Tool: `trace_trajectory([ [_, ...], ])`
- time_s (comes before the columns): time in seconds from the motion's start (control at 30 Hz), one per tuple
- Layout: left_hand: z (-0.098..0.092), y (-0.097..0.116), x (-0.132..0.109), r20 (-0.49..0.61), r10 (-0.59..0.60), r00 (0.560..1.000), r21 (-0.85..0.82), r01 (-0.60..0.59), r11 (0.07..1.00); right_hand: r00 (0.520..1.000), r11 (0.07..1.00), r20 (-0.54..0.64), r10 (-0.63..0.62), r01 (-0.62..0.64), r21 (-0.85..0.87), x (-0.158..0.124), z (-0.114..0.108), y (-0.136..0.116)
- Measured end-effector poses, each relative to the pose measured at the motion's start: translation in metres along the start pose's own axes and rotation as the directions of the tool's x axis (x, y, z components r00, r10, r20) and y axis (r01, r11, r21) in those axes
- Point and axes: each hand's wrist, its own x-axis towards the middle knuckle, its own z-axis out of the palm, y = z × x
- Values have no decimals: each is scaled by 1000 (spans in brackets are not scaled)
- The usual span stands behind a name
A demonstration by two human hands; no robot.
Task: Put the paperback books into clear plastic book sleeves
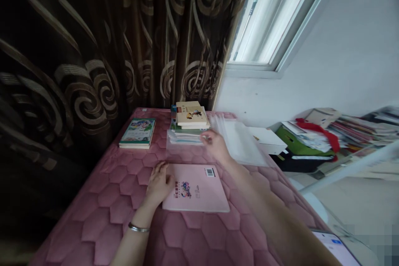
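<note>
A pink book (199, 193) lies flat, with a barcode in its upper right corner and a small coloured picture on its cover. Resting on its upper left edge is my left hand (160, 185), fingers stretched out and thumb apart. My right hand (213, 143) is closed in a pinch beside the right side of a book stack. It appears to grip a corner of a clear plastic sheet (183, 152), which spreads between the stack and the pink book. Cream-coloured books (190, 114) top that stack, above a green one and pale ones.
More clear plastic sheets (241, 141) lie at the right, beside a white box (266, 140). Green-edged books (137, 133) sit at the left on the pink quilted cover (118, 199). A phone (333, 245) is at lower right. Piled papers (355, 129) stand beyond.
</note>
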Motion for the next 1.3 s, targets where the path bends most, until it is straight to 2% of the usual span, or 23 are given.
trace_trajectory([
  [0.07, 2, -2, 0, -31, 22, 999, -8, -22, 1000, 971, 986, 216, -105, 73, 153, -33, -8, -15],
  [0.13, 4, -4, 1, -49, 39, 998, -11, -40, 999, 898, 969, 392, -200, 122, 215, -68, -15, -28],
  [0.2, 5, -7, 2, -48, 50, 998, -12, -51, 999, 834, 971, 504, -225, 150, 186, -97, -22, -39],
  [0.3, 6, -9, 3, -54, 61, 997, -10, -62, 998, 776, 983, 605, -181, 156, 93, -124, -31, -48],
  [0.47, 7, -10, 3, -57, 60, 997, 4, -60, 998, 760, 987, 634, -143, 153, 38, -138, -37, -52],
  [1.0, 7, -14, 5, -36, 45, 998, -42, -47, 998, 722, 984, 674, -157, 176, 39, -136, -40, -45],
  [1.17, 5, -16, 7, -64, 3, 998, -198, -16, 980, 707, 971, 675, -211, 232, 61, -136, -41, -46],
  [1.3, -15, -16, 10, -57, -107, 993, -475, 68, 877, 751, 972, 632, -193, 236, 16, -137, -40, -47],
])
